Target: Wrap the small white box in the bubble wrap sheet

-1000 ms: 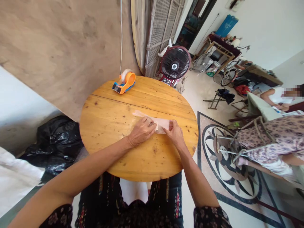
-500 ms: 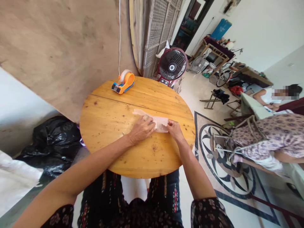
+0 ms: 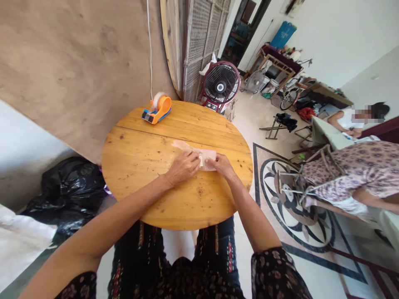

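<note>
1. Round table (image 3: 140,166): clear bag (image 3: 208,157) lies well nearer the person than tape dispenser (image 3: 156,110).
2. Left hand (image 3: 183,167), fingers together, presses it; right hand (image 3: 220,163) pinches its edge.
3. Hands have drawn closer.

You are seeing no readable text, label, brand, number or sign anywhere in this view. The clear plastic piece (image 3: 208,155) that your left hand (image 3: 183,166) and right hand (image 3: 220,164) are touching is showing no print. Any marking on the orange tape dispenser (image 3: 157,110) or on the fan (image 3: 221,86) is coming out too small to read.
</note>
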The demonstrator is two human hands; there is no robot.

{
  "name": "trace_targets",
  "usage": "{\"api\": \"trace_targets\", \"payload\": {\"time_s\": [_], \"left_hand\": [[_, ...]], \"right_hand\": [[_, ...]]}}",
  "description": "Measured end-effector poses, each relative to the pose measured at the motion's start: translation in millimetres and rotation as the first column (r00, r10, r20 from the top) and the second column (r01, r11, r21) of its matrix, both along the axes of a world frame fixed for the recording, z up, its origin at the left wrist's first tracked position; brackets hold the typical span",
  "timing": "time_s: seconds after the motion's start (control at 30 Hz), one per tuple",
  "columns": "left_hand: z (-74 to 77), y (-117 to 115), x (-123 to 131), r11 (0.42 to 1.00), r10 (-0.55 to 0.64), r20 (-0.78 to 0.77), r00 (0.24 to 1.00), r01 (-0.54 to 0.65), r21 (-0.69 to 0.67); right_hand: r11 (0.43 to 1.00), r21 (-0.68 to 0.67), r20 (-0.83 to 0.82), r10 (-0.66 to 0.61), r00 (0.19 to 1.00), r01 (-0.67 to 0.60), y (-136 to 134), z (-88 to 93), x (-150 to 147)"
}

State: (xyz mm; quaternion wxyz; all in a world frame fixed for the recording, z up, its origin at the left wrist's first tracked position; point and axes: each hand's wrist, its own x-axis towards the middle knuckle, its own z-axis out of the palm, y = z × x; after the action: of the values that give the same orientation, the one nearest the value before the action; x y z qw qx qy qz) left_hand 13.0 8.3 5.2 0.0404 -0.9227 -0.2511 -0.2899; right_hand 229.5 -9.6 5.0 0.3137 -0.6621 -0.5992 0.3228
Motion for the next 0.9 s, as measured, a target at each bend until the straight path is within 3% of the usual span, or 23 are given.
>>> {"api": "trace_targets", "payload": {"time_s": [0.43, 0.9], "left_hand": [[3.1, -1, 0, 1.0, 0.005, 0.032, 0.999, -0.005, 0.01], [2.2, 1, 1, 1.0, -0.012, 0.024, 1.0, 0.012, -0.013]], "right_hand": [[0.993, -0.019, -0.056, -0.114, 0.992, 0.113, 3, 5.0, -13], [0.991, -0.114, -0.287, -0.104, 0.952, 0.073, -6, 24.7, -28]]}}
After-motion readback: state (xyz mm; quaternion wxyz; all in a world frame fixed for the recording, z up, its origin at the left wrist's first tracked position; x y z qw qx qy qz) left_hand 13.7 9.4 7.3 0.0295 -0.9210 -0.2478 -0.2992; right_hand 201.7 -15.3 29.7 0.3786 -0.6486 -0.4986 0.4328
